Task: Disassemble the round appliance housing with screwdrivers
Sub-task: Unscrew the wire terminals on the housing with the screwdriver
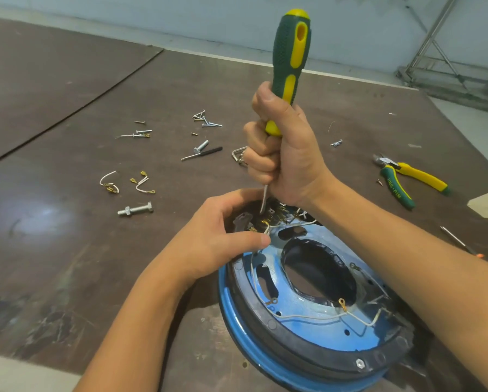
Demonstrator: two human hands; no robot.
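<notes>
Brown table (pixel 67 250) bore the blue housing (pixel 307 329) near its front edge; left hand (pixel 217 236) gripped its far side to steady it, right hand (pixel 285 154) fisted the screwdriver (pixel 292 52) upright, tip among terminals (pixel 268 220), probably for pressure.

Green-and-yellow pliers (pixel 397 188) lie on the brown table (pixel 67 250), well apart from a bolt (pixel 136 209), with a metal frame (pixel 446 76) behind.
</notes>
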